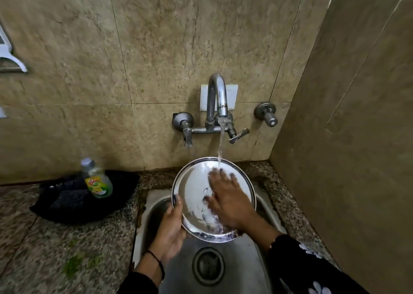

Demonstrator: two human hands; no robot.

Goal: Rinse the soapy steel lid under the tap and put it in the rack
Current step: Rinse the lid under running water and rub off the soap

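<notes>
We hold the steel lid (194, 195) tilted over the sink (225, 278), tap (218, 97) water striking its rim at twelve o'clock. Our left hand (172, 229) grips the edge at eight o'clock; our right hand (228, 200) lies spread flat on its face, blurred, probably rubbing.

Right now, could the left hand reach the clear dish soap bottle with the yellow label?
Probably yes, but not at once: the left hand grips the round steel lid. The soap bottle stands on that side, with nothing between.
</notes>
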